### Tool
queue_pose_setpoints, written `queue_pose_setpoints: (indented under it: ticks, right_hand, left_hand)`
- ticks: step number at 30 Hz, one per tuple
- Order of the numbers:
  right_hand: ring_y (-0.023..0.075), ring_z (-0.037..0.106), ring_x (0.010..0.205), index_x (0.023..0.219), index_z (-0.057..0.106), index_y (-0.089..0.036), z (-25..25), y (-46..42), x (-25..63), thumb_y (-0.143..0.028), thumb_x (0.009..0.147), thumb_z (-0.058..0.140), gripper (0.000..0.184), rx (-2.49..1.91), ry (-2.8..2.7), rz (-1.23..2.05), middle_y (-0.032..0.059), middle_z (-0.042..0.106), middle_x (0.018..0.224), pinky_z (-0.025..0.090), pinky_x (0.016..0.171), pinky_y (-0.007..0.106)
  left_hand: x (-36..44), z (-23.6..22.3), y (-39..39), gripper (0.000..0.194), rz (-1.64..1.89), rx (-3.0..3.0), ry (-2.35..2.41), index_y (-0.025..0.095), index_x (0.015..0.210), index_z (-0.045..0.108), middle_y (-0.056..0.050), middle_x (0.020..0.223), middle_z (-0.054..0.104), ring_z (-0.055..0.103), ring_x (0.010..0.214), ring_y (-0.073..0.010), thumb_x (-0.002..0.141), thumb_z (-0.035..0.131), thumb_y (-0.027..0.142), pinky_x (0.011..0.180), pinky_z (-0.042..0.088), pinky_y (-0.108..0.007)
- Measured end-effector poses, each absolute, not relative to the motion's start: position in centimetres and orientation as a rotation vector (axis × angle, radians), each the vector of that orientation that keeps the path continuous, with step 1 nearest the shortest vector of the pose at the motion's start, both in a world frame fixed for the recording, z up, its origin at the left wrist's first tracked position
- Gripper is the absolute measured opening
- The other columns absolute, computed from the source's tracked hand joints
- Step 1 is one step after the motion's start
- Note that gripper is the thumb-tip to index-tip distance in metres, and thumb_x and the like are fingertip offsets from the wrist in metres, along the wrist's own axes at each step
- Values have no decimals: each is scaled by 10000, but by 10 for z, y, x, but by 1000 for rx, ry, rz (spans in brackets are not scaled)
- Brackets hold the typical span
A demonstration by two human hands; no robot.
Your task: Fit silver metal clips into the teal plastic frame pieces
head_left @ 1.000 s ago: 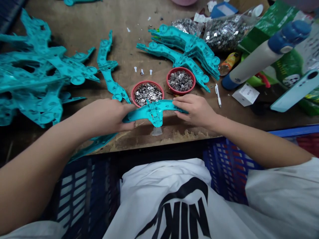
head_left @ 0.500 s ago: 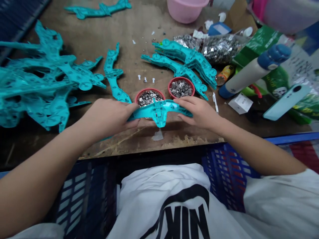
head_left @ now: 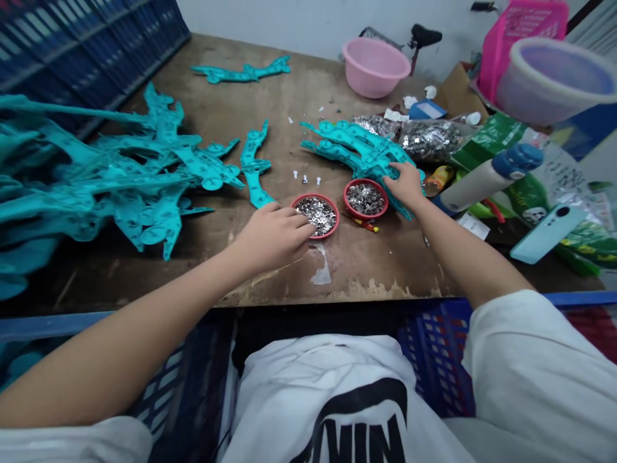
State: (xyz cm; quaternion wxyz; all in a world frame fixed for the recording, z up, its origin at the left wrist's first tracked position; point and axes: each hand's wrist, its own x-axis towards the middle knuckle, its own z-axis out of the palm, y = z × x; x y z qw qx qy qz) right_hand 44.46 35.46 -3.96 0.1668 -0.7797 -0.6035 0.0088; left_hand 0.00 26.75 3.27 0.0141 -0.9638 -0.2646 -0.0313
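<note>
Parts pile (head_left: 110, 172) L, bits (head_left: 365, 199) in bowls (head_left: 371, 216) ctr, btl (head_left: 470, 185) R.

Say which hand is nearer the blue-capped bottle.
Right: the right hand is at teal parts left of the bottle; the left hand is farther left, at a red bowl.

Pale wall (head_left: 270, 22) behind worn wooden table (head_left: 311, 83)

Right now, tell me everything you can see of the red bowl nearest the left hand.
The red bowl is small, round and shallow, plastic by its look, with a thin rim. It stands upright on the brown tabletop, near the front edge, and is filled with small, shiny, metallic-looking silver pieces. A second red bowl sits close to its right, slightly farther back. The left hand covers part of its left side; whether the fingertips touch the rim or the pieces cannot be told.
</note>
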Motion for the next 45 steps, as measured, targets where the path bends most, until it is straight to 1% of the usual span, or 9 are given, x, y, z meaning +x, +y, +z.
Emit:
queue_pose_setpoints:
  ticks: [5, 12, 20, 24, 29, 38, 40, 43, 45]
  right_hand:
    - [463, 711, 1529, 1600, 830, -14, -52, 356, 445, -257, 1042, 694, 623, -2232, -1727, 41, 339, 798, 1575, 514, 1414, 603]
    - [498, 707, 1531, 1565, 826, -8, -50, 368, 442, -327, 1064, 705, 606, -2218, -1738, 30, 351, 807, 1527, 531, 1406, 631]
    - [508, 682, 1614, 1631, 789, -143, -21, 313, 429, -393, 1061, 767, 623, -2031, -1862, -87, 292, 768, 1641, 521, 1431, 699]
    - [485, 787, 1404, 1370, 892, -256, -12, 250, 423, -509, 1045, 796, 423, -1729, -2011, -21, 217, 837, 1448, 596, 1326, 743]
    - [478, 808, 1354, 1306, 877, -261, -11, 210, 433, -547, 1072, 748, 392, -1643, -1975, -19, 216, 821, 1394, 640, 1257, 754]
    - [663, 257, 1903, 1924, 470, -417, 69, 152, 381, -663, 1015, 983, 1072, -1800, -2103, -647, 210, 468, 1996, 290, 1446, 947]
    - [673, 438, 1816, 1925, 492, -359, 70, 155, 376, -507, 1015, 1002, 1054, -1880, -2249, -496, 251, 564, 1926, 393, 1403, 911]
    - [521, 845, 1361, 1727, 723, -269, 47, 174, 382, -299, 1015, 931, 742, -2142, -2520, 283, 199, 883, 1485, 681, 1121, 595]
    - [439, 903, 1146, 1568, 823, -205, 23, 184, 382, -246, 1038, 871, 533, -2242, -2573, 765, 169, 932, 1281, 690, 963, 469]
  left_hand:
    - [-1, 31, 285, 349, 184, -2921, -1248, 215, 1233, 884, -184, 1237, 916, 877, 1214, -421, 1184, 549, 299, 868, 638, -459]
    - [-19, -15, 333, 681, 272, -2749, -2043, 403, 1922, 558, -178, 2064, 362, 547, 1732, -576, 1266, 435, 536, 1297, 590, -758]
    - [-24, -54, 352, 442, -72, -2683, -2318, 197, 1418, 852, -317, 1788, 535, 554, 1656, -644, 1134, 680, 490, 1341, 539, -804]
    - [-20, -60, 360, 172, -462, -2644, -2405, 231, 1122, 768, -231, 1508, 616, 710, 1464, -479, 951, 764, 234, 1346, 600, -705]
    - [-11, -57, 346, 132, -881, -2660, -2287, 268, 1071, 646, -174, 1403, 602, 673, 1494, -369, 992, 649, 163, 1423, 565, -620]
    - [-21, -4, 294, 291, -494, -3139, -656, 274, 1275, 862, -165, 1579, 663, 649, 1467, -429, 1017, 744, 209, 1318, 612, -674]
    - [-15, 4, 279, 460, -342, -3237, -382, 322, 1438, 859, -152, 1569, 707, 690, 1372, -394, 1017, 752, 171, 1248, 658, -619]
    - [-1, 3, 253, 705, -106, -3350, -342, 337, 1720, 722, -178, 1675, 695, 730, 1402, -382, 1037, 763, 165, 1220, 674, -542]
    - [7, -1, 237, 781, 147, -3399, -444, 302, 1799, 651, -207, 1781, 643, 739, 1508, -406, 1040, 778, 172, 1217, 685, -511]
